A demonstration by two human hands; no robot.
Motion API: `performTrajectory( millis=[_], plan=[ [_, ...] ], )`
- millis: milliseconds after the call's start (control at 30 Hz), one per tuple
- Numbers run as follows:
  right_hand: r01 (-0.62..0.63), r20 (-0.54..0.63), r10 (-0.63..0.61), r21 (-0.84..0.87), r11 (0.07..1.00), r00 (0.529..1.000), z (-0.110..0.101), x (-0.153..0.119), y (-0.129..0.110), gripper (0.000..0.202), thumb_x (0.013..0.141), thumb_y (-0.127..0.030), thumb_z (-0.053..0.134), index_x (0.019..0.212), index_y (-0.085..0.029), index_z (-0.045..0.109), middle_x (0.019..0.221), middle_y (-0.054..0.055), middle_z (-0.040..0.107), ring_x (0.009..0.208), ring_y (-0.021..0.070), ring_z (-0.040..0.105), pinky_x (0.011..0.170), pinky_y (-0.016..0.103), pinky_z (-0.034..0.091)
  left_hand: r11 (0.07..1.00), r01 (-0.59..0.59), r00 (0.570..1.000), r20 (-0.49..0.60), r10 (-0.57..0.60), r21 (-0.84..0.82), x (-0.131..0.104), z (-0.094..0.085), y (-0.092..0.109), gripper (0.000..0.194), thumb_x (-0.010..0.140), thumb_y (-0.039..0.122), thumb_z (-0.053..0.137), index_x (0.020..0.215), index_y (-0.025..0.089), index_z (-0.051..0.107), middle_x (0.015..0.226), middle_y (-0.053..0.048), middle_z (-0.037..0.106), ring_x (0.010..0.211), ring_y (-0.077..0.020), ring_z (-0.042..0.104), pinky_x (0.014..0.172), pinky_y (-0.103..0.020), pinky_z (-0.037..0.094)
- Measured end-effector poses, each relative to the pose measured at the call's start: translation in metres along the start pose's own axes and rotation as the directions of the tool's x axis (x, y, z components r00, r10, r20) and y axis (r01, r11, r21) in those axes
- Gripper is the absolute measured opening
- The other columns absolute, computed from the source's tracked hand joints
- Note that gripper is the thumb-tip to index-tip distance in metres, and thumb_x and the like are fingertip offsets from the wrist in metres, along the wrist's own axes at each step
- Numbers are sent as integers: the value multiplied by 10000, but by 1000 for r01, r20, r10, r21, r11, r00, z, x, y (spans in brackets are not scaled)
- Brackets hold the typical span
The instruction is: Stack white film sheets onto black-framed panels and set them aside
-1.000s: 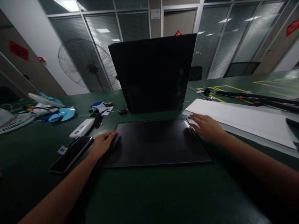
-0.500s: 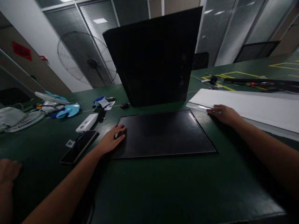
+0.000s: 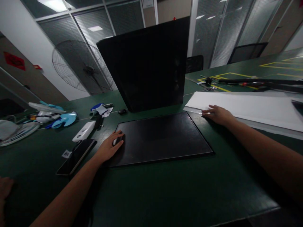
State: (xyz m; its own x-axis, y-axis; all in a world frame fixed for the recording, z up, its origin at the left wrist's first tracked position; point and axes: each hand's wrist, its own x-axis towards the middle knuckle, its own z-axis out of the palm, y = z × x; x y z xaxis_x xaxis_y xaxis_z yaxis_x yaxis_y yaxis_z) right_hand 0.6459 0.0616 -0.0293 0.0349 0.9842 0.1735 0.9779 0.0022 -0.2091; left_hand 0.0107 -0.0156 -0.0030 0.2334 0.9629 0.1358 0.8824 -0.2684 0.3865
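A flat black rectangular panel with a thin frame lies on the green table. My left hand rests on its left edge, with thumb and fingers spread over the border. To the right, my right hand lies with fingers stretched out at the near left edge of a white sheet, touching a clear strip along that edge. Whether its fingertips pinch the strip is hard to make out. Behind the flat panel stands a large dark panel, leaning back.
Left of my arm lie a phone, a white box and fan parts with blue blades. A small black mouse-like object sits near the standing panel. Another person's hand shows at the left edge.
The camera view has shifted slightly to the right and up. Both hands stay at the same places on the panel and the white sheet's edge.
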Motion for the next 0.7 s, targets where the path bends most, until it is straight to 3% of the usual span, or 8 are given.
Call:
performTrajectory(
  millis=[167, 333, 500, 600, 700],
  plan=[
    [-117, -8, 117, 20, 993, 993, -9, -4, 2, 565, 1002, -681, 492, 1301, -278, 752, 1522, 102, 561, 1207, 303, 599, 983, 405, 451, 1000, 3, 1000, -4, -3, 17, 0, 0, 0, 587, 957, 594, 521, 1410, 240, 639, 1639, -104, 476, 1568, -327, 340, 1266, -581, 289],
    [-221, -53, 220, -7, 975, 974, -14, -8, 5, 549, 1026, -630, 468, 1345, -264, 724, 1518, 127, 562, 1178, 333, 598, 959, 453, 418, 1000, -1, 1000, -8, 1, 4, 1, 1, -2, 589, 954, 607, 524, 1401, 241, 641, 1639, -106, 477, 1567, -328, 344, 1271, -586, 274],
    [-244, -75, 240, -53, 968, 968, -16, -13, 4, 510, 1042, -458, 466, 1414, -174, 666, 1393, 222, 631, 1140, 334, 613, 976, 475, 391, 1000, -4, 1000, -5, 4, 1, 0, 2, -2, 591, 957, 618, 511, 1389, 237, 644, 1640, -105, 477, 1573, -321, 332, 1275, -570, 270],
    [-278, -117, 269, -59, 959, 956, -24, -17, 3, 471, 1016, -319, 458, 1421, -204, 670, 1275, 226, 685, 1037, 303, 645, 858, 426, 402, 1000, 4, 1000, -4, -4, 9, 0, 1, -1, 591, 963, 609, 506, 1400, 233, 637, 1643, -109, 470, 1572, -330, 334, 1269, -581, 279],
    [-332, -178, 320, -36, 943, 930, -35, -20, 1, 429, 1002, -305, 453, 1308, -236, 746, 1176, 201, 715, 967, 289, 647, 764, 401, 376, 1000, 6, 1000, 10, -6, 15, 0, 0, 1, 609, 963, 613, 506, 1413, 222, 633, 1648, -113, 462, 1573, -335, 330, 1269, -581, 282]
  ],
)
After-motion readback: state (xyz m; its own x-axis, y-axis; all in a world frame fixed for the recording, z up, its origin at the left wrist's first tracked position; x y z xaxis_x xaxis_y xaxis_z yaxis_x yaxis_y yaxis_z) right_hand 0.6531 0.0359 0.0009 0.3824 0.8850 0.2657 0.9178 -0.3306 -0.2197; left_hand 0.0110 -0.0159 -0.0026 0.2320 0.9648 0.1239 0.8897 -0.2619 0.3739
